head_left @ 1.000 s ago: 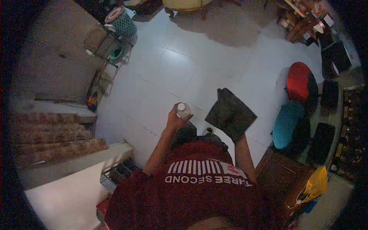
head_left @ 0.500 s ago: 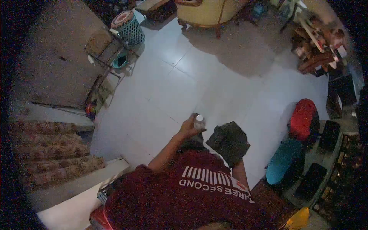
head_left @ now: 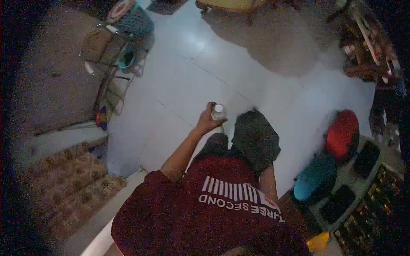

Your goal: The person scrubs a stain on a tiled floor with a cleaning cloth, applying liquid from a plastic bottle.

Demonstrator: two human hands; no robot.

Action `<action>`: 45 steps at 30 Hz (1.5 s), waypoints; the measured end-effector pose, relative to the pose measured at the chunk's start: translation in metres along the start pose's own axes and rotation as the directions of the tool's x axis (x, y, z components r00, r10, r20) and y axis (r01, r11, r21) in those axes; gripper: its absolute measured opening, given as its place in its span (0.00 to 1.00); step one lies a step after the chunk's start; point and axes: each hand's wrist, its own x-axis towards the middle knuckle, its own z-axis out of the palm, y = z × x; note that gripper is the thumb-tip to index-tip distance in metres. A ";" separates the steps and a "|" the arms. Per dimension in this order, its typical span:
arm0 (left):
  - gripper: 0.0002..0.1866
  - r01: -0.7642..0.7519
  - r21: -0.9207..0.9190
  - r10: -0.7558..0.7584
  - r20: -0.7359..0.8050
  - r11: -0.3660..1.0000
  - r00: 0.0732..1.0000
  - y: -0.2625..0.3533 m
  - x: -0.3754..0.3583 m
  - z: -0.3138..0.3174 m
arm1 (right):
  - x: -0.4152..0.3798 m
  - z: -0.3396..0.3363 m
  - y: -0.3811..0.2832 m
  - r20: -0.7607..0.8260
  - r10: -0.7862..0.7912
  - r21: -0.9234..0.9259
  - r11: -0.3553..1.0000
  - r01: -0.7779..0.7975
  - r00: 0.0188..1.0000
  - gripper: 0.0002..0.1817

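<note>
My left hand point(head_left: 208, 120) is wrapped round a small clear bottle point(head_left: 219, 114) with a white cap, held upright over the pale tiled floor. To its right a dark grey-green cloth point(head_left: 256, 138) hangs at the end of my right forearm. The cloth covers my right hand, so its fingers are hidden. My maroon shirt with white lettering fills the lower middle of the view.
Red point(head_left: 343, 133) and teal point(head_left: 315, 178) round seats stand at the right. At the upper left are a folding chair point(head_left: 97, 45) and a woven teal basket point(head_left: 137, 22). A patterned cushion point(head_left: 68, 185) lies at the lower left.
The view has shifted over the floor. My left hand with the bottle reaches further up in the view. The dark cloth has spread out and hangs larger.
</note>
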 end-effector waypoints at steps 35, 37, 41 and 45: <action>0.49 -0.049 0.457 -0.094 0.285 0.888 0.954 -0.344 0.671 0.311 | 0.564 -0.024 0.119 -0.103 0.466 0.612 0.727 -0.313 0.879 0.19; 0.50 -0.060 0.558 -0.150 0.323 0.828 0.934 -0.364 0.701 0.323 | 0.565 -0.025 0.124 -0.108 0.490 0.626 0.709 -0.324 0.865 0.19; 0.48 -0.062 0.725 -0.232 0.299 0.686 0.926 -0.368 0.738 0.334 | 0.561 -0.019 0.127 -0.097 0.538 0.653 0.670 -0.354 0.838 0.19; 0.47 -0.191 0.790 -0.228 0.385 0.583 0.895 -0.366 0.763 0.344 | 0.563 -0.014 0.129 -0.089 0.560 0.663 0.651 -0.371 0.823 0.19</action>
